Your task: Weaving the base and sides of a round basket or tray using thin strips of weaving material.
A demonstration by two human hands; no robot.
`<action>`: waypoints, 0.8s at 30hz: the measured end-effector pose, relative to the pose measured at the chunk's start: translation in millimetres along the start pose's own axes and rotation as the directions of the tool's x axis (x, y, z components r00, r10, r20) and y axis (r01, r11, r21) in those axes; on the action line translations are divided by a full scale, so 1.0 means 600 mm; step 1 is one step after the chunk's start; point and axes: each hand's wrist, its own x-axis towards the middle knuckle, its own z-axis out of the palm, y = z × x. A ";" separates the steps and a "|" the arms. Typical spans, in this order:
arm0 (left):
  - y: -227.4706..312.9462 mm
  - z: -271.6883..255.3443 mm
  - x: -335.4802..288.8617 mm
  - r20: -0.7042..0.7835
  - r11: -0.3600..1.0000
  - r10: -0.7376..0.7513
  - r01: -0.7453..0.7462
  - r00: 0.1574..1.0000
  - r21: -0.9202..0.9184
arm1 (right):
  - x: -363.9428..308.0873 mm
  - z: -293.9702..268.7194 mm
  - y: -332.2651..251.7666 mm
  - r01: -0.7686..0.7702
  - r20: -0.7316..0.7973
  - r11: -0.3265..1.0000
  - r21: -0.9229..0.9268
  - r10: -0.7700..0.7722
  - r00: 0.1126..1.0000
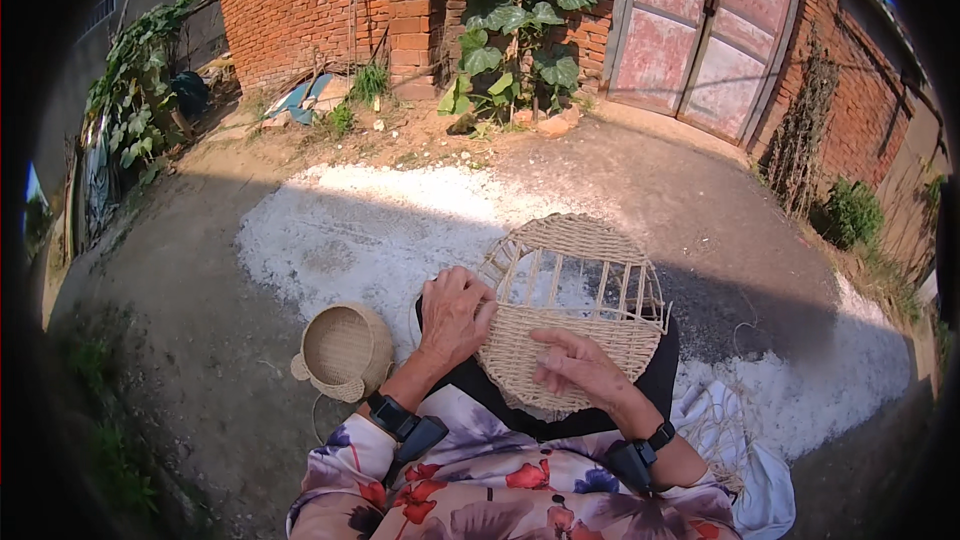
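Observation:
Across my lap lies a half-woven basket piece (530,345) of twisted tan cord. Its near part and far end are closely woven, with bare upright strands across a gap between them. My left hand (455,315) is closed on the left edge of the weave, its fingers bent over the rim. Over the woven near part rests my right hand (580,365), index finger stretched out to the left and the other fingers loosely bent. No strand shows plainly in it. Loose cord ends stick out at the piece's right edge.
On the ground to the left stands a small round woven basket (350,350) with ear-like tabs. A white sack (765,480) with loose cord strands (725,420) lies at my right. White granules (340,230) cover part of the ground. Beyond are a leafy plant (515,30) and red double doors (700,35).

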 end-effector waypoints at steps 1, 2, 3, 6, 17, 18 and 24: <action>-0.004 0.003 -0.002 0.001 1.000 0.002 -0.002 1.000 -0.030 | 0.021 0.009 0.007 -0.003 -0.008 0.988 0.153 0.005 1.000; -0.008 0.003 -0.005 -0.013 0.998 0.013 -0.013 1.000 -0.058 | 0.037 0.018 0.009 -0.007 -0.012 0.954 0.300 0.011 1.000; -0.013 0.004 -0.008 -0.027 0.996 0.023 -0.025 0.999 -0.085 | 0.049 0.027 0.009 0.012 -0.013 0.927 0.374 -0.008 1.000; -0.024 0.002 -0.011 -0.026 0.987 0.045 -0.048 0.999 -0.156 | 0.069 0.040 0.001 0.112 -0.034 0.850 0.514 -0.110 0.993; -0.016 0.006 -0.003 -0.040 0.981 0.067 -0.073 0.997 -0.181 | 0.087 -0.013 -0.010 0.326 -0.311 0.933 0.155 -0.267 0.912; -0.009 0.003 -0.003 -0.051 0.983 0.079 -0.087 0.996 -0.162 | 0.080 -0.021 -0.008 0.290 -0.333 0.949 0.121 -0.237 0.913; 0.013 0.008 0.001 -0.081 0.989 0.142 -0.138 0.986 0.056 | 0.056 -0.040 -0.009 0.228 -0.379 0.974 0.008 -0.208 0.902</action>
